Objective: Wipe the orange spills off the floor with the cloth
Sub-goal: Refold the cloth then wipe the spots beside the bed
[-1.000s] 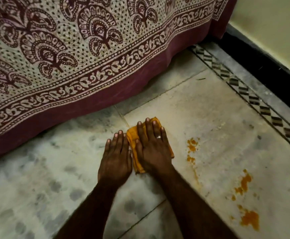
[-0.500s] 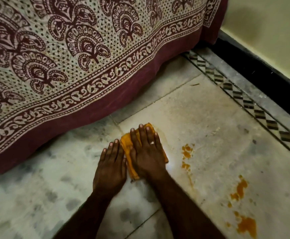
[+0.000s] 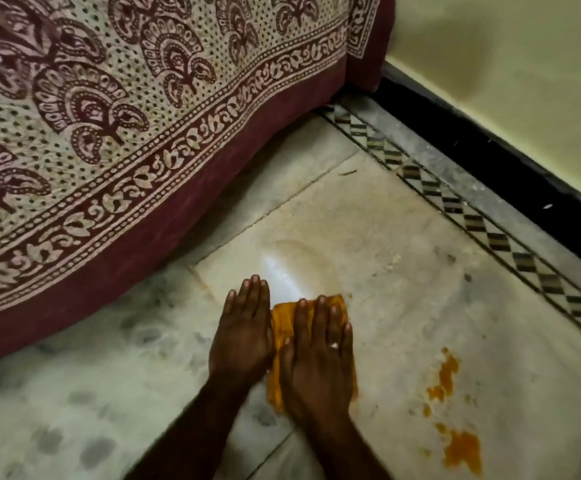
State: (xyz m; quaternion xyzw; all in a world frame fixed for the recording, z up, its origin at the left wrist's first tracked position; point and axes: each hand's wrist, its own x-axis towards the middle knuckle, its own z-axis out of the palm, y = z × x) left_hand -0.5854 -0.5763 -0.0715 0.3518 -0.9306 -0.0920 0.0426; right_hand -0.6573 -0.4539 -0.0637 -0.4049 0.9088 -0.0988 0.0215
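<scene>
Head view, looking down at a pale marble floor (image 3: pixel 420 271). Right hand (image 3: pixel 316 368) lies palm-down on a folded orange cloth (image 3: pixel 282 327), fingers straight and together, pressing it flat; grip released, nothing pinched. Ring (image 3: pixel 334 345) on one finger. Cloth sits on the floor toward the near edge, about mid-width, mostly covered by the right hand; a strip shows between the two hands and a thin edge to the hand's right.

Left hand (image 3: pixel 240 337) lies flat on the bare floor just beside the cloth, its thumb side touching the cloth's left edge. Fingers straight, grip released, holding nothing. Both forearms enter from the near edge.

Wet sheen (image 3: pixel 292 268) with a faint orange arc sits on the tile just beyond the fingertips.

Orange spills (image 3: pixel 462 452) lie to the right of the cloth, apart from it, toward the near right corner: one larger blotch lowest, a chain of smaller blotches above it.

Patterned maroon-and-cream bedsheet (image 3: pixel 126 116) hangs along the far edge, its hem near the floor. Chequered border strip (image 3: pixel 455 202) runs along the right edge, with black skirting (image 3: pixel 490 161) and a cream wall (image 3: pixel 524 64) behind it.
</scene>
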